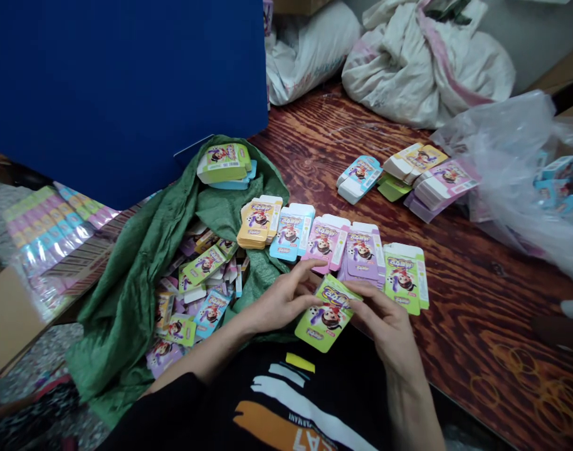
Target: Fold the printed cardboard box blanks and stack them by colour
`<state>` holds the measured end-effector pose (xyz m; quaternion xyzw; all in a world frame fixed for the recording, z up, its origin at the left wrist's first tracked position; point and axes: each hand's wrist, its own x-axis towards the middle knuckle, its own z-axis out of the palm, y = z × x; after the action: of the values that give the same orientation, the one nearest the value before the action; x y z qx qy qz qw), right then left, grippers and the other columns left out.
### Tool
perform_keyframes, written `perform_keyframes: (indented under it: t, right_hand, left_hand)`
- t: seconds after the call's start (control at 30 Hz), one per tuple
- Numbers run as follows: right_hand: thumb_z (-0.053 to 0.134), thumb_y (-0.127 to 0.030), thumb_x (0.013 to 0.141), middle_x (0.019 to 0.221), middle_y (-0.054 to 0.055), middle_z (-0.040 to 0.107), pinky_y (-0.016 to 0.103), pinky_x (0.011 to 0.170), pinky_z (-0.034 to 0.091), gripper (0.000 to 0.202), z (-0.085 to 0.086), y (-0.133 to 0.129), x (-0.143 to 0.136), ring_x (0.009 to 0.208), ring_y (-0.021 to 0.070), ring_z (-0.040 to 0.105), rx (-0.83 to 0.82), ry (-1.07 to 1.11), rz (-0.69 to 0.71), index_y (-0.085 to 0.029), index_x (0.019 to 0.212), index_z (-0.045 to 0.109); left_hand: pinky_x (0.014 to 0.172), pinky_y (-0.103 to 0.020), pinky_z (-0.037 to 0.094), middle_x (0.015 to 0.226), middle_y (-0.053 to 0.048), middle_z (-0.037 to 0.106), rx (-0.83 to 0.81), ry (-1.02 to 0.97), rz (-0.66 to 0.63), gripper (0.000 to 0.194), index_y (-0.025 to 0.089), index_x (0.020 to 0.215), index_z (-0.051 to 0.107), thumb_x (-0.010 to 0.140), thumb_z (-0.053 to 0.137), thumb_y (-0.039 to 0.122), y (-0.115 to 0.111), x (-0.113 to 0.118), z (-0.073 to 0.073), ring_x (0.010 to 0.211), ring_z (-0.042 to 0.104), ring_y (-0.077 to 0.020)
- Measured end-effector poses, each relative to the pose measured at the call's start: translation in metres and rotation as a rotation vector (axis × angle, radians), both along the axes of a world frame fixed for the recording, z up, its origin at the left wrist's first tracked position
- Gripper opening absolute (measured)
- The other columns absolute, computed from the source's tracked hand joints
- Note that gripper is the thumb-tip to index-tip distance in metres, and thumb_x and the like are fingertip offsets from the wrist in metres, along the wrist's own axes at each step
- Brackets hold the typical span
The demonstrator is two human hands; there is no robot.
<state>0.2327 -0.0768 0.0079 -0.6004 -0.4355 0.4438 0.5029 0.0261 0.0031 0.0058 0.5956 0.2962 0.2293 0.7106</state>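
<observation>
Between both hands I hold a flat green printed carton (325, 316) with a cartoon figure on it, just over the table's front edge. My left hand (291, 297) pinches its left side, and my right hand (378, 313) closes on its upper right side. Just beyond lies a row of stacked flat cartons: orange (259, 222), blue (292, 232), pink (326, 241), purple (363, 250) and green (404, 279). To my left, a green woven sack (173, 194) lies open with many mixed, loose cartons (204, 266) in it.
More carton stacks (427, 172) lie farther back on the wooden table (315, 144). Clear plastic bags (516, 163) stand at right, rubber bands (545, 394) lie at front right, white sacks (427, 62) at the back. A large blue panel (126, 88) fills the upper left, above wrapped cartons (56, 232).
</observation>
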Motion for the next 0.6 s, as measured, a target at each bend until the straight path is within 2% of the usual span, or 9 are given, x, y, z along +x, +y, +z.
perform_keyframes:
  t: [0.17,0.27,0.4,0.5,0.57,0.6]
  right_hand:
    - [0.077,-0.041,0.086,0.102,0.007,0.078,0.035,0.086,0.06,0.02,-0.007,-0.008,0.003,0.096,0.0239,0.073,0.018,-0.033,0.001,-0.027,0.097,0.083]
    - [0.075,-0.04,0.088,0.106,0.007,0.078,0.035,0.088,0.059,0.021,-0.003,-0.007,0.008,0.1,0.0234,0.072,0.035,-0.056,0.032,-0.029,0.104,0.083]
    - [0.076,-0.041,0.087,0.095,0.006,0.078,0.032,0.079,0.06,0.016,0.005,-0.003,0.007,0.089,0.0222,0.073,0.052,-0.043,0.113,-0.029,0.094,0.084]
    - [0.075,-0.045,0.087,0.095,0.007,0.08,0.034,0.081,0.061,0.021,0.006,0.0,0.004,0.09,0.0236,0.074,0.01,-0.079,0.189,-0.028,0.095,0.085]
    - [0.073,-0.046,0.088,0.103,0.007,0.08,0.037,0.086,0.061,0.026,0.005,0.0,0.006,0.095,0.0247,0.075,-0.004,-0.13,0.143,-0.028,0.103,0.083]
    - [0.072,-0.047,0.088,0.105,0.008,0.08,0.038,0.088,0.06,0.029,0.003,0.001,0.01,0.098,0.0252,0.074,-0.007,-0.159,0.079,-0.028,0.106,0.083]
  left_hand:
    - [0.08,-0.029,0.053,0.119,-0.008,0.066,0.05,0.042,-0.066,0.055,0.026,0.146,0.05,0.093,0.066,0.026,0.002,0.004,0.004,0.088,0.067,-0.017]
    - [0.087,-0.032,0.053,0.122,-0.009,0.067,0.097,0.05,-0.093,0.054,0.025,0.147,0.05,0.095,0.064,0.027,0.004,0.006,0.007,0.094,0.067,-0.0187]
    - [0.096,-0.034,0.051,0.126,-0.01,0.069,0.238,0.096,-0.148,0.041,0.024,0.138,0.061,0.097,0.063,0.028,0.004,0.004,0.009,0.102,0.066,-0.0206]
    - [0.093,-0.032,0.053,0.121,-0.009,0.072,0.296,0.15,-0.15,0.031,0.022,0.126,0.068,0.096,0.063,0.029,0.005,-0.012,0.014,0.101,0.066,-0.0208]
    - [0.086,-0.029,0.056,0.12,-0.009,0.072,0.292,0.201,-0.055,0.032,0.022,0.125,0.068,0.096,0.063,0.032,0.009,-0.037,0.023,0.096,0.068,-0.0198]
    - [0.083,-0.028,0.057,0.121,-0.009,0.072,0.286,0.24,0.029,0.033,0.021,0.125,0.068,0.095,0.063,0.034,0.012,-0.054,0.028,0.095,0.069,-0.0196]
